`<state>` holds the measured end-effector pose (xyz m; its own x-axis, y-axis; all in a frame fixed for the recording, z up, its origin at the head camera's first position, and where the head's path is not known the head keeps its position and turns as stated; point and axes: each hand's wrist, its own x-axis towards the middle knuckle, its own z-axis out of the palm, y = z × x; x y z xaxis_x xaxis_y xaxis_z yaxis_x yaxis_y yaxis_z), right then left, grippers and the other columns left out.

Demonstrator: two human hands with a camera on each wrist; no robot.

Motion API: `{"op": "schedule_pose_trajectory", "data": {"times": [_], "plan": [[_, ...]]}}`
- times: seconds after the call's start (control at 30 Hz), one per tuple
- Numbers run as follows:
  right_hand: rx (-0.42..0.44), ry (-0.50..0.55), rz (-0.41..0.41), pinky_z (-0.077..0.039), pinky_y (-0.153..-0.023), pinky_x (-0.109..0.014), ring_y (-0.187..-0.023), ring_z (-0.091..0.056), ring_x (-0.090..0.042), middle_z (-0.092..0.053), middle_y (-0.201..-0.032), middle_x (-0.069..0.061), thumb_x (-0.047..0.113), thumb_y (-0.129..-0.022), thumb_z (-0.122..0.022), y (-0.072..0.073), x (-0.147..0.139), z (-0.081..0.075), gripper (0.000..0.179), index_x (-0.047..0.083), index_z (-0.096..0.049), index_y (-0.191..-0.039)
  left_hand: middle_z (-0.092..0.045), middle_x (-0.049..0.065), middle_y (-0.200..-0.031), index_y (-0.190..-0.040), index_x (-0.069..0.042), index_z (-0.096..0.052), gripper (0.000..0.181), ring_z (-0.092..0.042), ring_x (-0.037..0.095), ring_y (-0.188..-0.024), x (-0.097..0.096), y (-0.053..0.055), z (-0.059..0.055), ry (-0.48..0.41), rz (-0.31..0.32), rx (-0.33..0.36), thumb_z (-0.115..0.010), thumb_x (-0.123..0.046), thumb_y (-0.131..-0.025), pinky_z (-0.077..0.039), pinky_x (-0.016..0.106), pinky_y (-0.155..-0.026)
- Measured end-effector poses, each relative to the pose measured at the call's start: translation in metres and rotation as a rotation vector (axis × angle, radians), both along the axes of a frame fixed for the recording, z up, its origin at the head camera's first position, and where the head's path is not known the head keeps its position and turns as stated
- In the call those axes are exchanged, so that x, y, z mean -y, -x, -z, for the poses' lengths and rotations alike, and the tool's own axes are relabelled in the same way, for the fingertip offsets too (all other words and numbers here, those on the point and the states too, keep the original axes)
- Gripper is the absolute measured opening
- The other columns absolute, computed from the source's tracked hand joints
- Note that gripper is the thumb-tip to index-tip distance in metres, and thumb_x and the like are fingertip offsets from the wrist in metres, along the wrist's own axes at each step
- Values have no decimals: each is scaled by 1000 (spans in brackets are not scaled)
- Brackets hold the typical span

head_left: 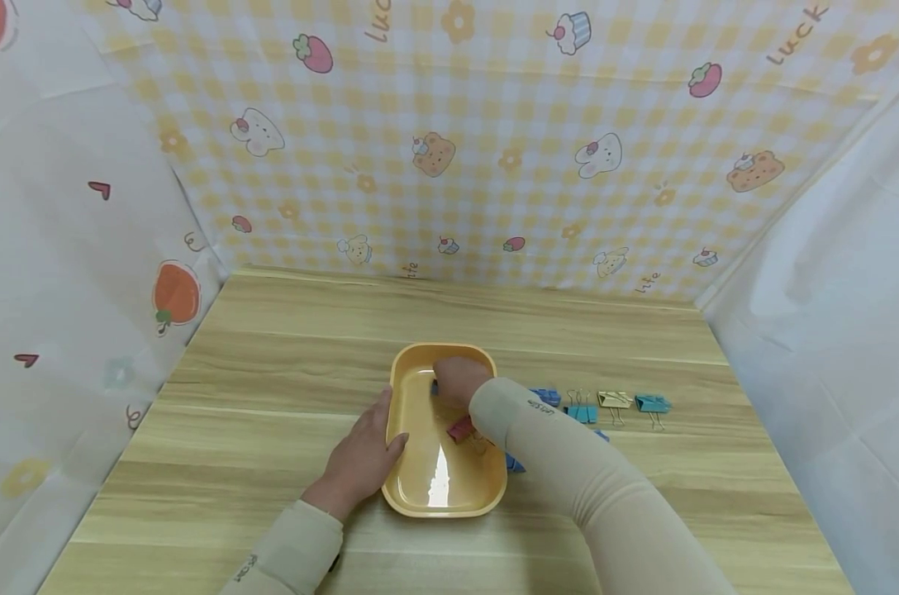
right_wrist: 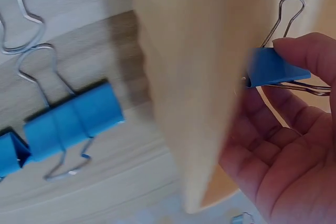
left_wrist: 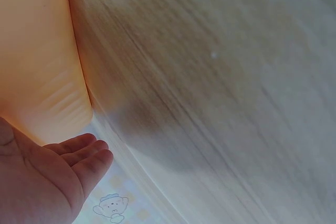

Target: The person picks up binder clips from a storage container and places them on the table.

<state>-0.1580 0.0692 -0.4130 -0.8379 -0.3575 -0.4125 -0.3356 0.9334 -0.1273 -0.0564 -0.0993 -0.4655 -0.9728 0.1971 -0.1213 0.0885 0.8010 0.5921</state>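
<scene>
A yellow-orange plastic tray (head_left: 444, 514) with rounded corners stands on the table. My left hand (head_left: 360, 454) rests along its left side, fingers extended against the outer wall and thumb by the rim. Inside the tray, toward its far end, is my right hand (head_left: 460, 380). It pinches a blue binder clip (right_wrist: 278, 67) between thumb and fingers, one wire handle of the clip sticking up. A dark red binder clip (head_left: 460, 430) lies in the tray near the right wall, partly covered by the right sleeve.
Right of the tray lie several binder clips: a dark blue one (head_left: 544, 397), a light blue one (head_left: 581, 413), a yellow one (head_left: 615, 400) and a teal one (head_left: 653, 403). Another blue clip (head_left: 514, 464) sits against the tray's right side. A checked cloth (head_left: 509, 198) hangs behind the table.
</scene>
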Motion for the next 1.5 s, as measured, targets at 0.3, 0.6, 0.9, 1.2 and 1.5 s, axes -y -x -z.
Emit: {"op": "schedule_pose_trajectory", "data": {"times": [0.3, 0.6, 0.9, 1.2, 1.5], "plan": [[-25, 90, -10, -44, -62, -25, -67, -52, -12, -58, -76, 3, 12, -88, -67, -1, 1, -9, 8, 14, -60, -90, -40, 27, -145, -155, -7, -11, 76, -42, 41, -131, -3, -1, -1, 6, 10, 8, -54, -31, -98, -44, 55, -95], [-64, 138, -21, -43, -60, -24, -65, -51, -12, -59, -78, 2, 15, -83, -70, -2, -3, -17, 14, 13, -61, -94, -39, 28, -145, -155, -7, -11, 76, -42, 41, -131, -5, -2, -1, 10, 10, 13, -54, -31, -98, -44, 56, -96], [-133, 192, -61, -50, -73, -30, -77, -54, -14, -64, -97, -5, 17, -86, -68, -3, -13, -37, 30, 7, -62, -114, -37, 26, -148, -155, -8, -9, 76, -39, 40, -134, -7, -2, 0, 31, 11, 38, -53, -32, -99, -42, 55, -99], [-189, 245, -74, -52, -76, -32, -81, -57, -15, -64, -101, -6, 17, -85, -70, -7, -24, -50, 34, 8, -63, -118, -36, 27, -148, -156, -7, -9, 77, -39, 42, -133, -6, -1, 1, 40, 2, 42, -53, -33, -98, -42, 57, -99], [-258, 306, -81, -53, -79, -35, -85, -59, -17, -64, -104, -5, 16, -86, -70, -13, -43, -59, 33, 9, -64, -117, -37, 28, -147, -155, -7, -9, 77, -40, 43, -132, -4, -1, -1, 34, 1, 23, -54, -32, -98, -42, 57, -98]]}}
